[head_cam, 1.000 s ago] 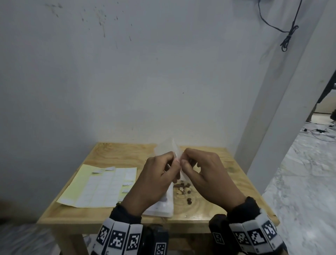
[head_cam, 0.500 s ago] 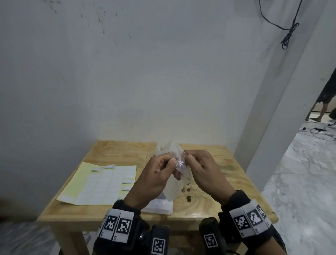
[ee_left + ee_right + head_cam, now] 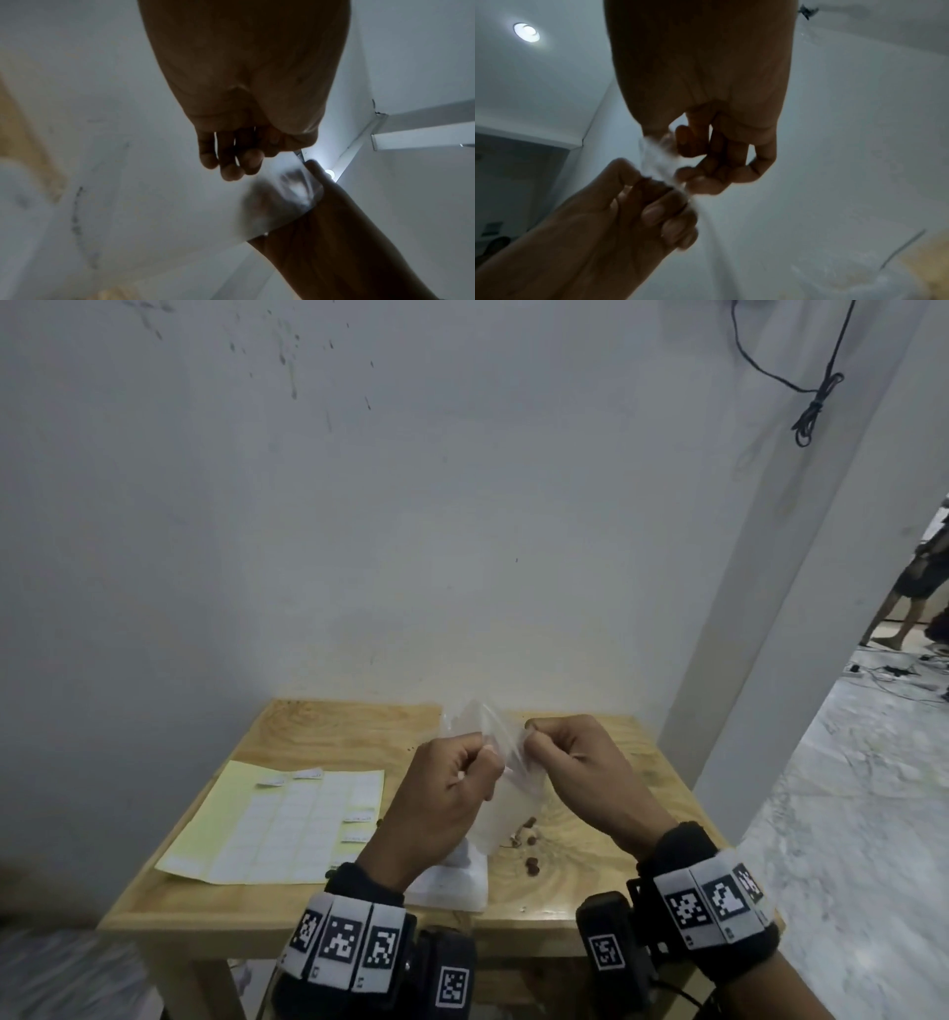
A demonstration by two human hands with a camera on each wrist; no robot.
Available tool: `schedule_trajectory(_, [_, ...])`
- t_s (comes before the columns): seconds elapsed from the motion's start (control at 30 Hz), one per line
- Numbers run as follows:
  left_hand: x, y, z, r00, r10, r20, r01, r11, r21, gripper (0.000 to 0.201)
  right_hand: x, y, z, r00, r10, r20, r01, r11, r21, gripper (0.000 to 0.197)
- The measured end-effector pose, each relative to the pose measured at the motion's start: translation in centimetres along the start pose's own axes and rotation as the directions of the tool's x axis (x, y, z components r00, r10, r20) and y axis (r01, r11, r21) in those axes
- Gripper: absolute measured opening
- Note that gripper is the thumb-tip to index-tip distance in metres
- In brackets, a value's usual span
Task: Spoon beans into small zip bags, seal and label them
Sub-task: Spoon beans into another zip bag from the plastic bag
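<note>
Nearest the camera, at the front edge of the wooden table [image 3: 318, 731]: a flat stack of white bags [image 3: 457, 886], partly hidden under the left wrist. Just beside it to the right, a few loose beans [image 3: 531, 865] on the bare wood; no spoon in view. Above these, held up off the table: one small clear zip bag [image 3: 500, 793], mouth uppermost, body hanging down between the two wrists. Left hand [image 3: 447, 793] with fingers curled, thumb and forefinger pinching the left lip of the mouth. Right hand [image 3: 580, 773] likewise curled, pinching the right lip. Knuckles facing each other, hands close together, both equally near to the bag. In the right wrist view, film [image 3: 659, 160] stretched between the two sets of fingertips; in the left wrist view, blurred plastic [image 3: 282, 203] draped across the right forearm. Contents of the held bag not discernible; appears empty, judged from its limp hang. Seal line running left to right between the two pinches, so any parting of the lips calls for a pull apart along that line, toward and away from each other. Likely step in hand: opening the mouth before filling. Risk noted: thin film slipping from one pinch. Further back, to the left: a yellow-backed label sheet [image 3: 287, 824] lying flat, several labels lifted. Beyond, a plain wall [image 3: 359, 531].
</note>
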State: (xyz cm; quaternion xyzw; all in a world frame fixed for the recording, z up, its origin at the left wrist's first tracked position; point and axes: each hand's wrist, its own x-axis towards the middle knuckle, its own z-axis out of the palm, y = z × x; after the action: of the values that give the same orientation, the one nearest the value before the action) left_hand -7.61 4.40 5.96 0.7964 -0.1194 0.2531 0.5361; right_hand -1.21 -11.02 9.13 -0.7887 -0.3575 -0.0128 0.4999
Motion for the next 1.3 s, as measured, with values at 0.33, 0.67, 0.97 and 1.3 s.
schedule_trajectory(0.33, [-0.1,1.6,-1.8,0.993,0.052,-0.11,0.02,0.818,0.574,0.02,0.2,0.1,-1.7,0.995,-0.09,-0.035,0.07,0.92,-0.386,0.036])
schedule_trajectory(0.67, [-0.7,0.3,-0.5,0.994,0.101,-0.034,-0.07,0.864,0.498,0.122,-0.4,-1.2,-1.7,0.999,-0.039,0.032,0.039,0.999,0.023,0.038])
schedule_trajectory(0.97, [-1.1,-0.3,-0.2,0.988,0.129,-0.08,-0.043,0.74,0.671,0.101,-0.9,-0.4,-1.3,0.983,-0.181,0.016,0.178,0.946,-0.271,0.015])
schedule_trajectory(1.3, [-1.8,-0.8,0.1,0.976,0.138,-0.17,-0.042,0.879,0.474,0.089,-1.2,-1.5,-0.9,0.978,-0.044,0.205,0.036,0.998,0.042,0.03])
